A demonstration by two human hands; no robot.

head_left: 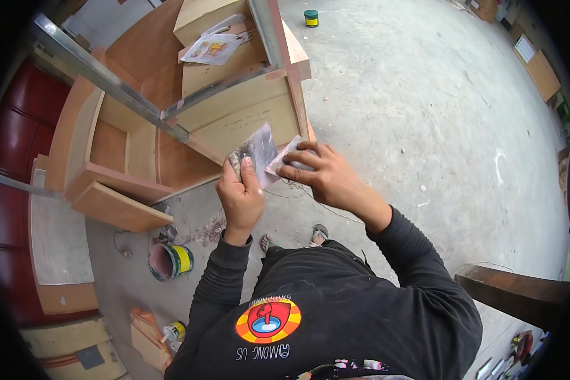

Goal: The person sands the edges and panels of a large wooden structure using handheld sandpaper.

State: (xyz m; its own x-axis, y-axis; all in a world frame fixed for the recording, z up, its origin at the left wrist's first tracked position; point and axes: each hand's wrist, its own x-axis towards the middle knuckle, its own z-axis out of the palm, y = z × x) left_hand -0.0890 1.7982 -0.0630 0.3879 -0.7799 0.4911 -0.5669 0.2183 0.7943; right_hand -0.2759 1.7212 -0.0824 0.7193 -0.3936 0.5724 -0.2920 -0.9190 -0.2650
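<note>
My left hand [242, 199] is closed on the lower edge of a flat scraper plate [259, 151], smeared grey and pinkish, with the thumb across its face. A smaller pale scraper plate [287, 153], also smeared, is gripped in my right hand [329, 176], fingers bent over it. The two plates meet or overlap at their near edges; whether they touch cannot be made out. Just beyond them stands a wooden cabinet [234, 114] with open compartments and handwriting on one panel. Part of each plate is hidden behind my fingers.
A metal bar [95, 76] crosses the cabinet at the left. Papers [215, 48] lie in an upper compartment. An open bucket [171, 261] sits on the floor at lower left. A small green-lidded tub [311, 18] stands farther off. A dark wooden beam [513, 292] juts in at right.
</note>
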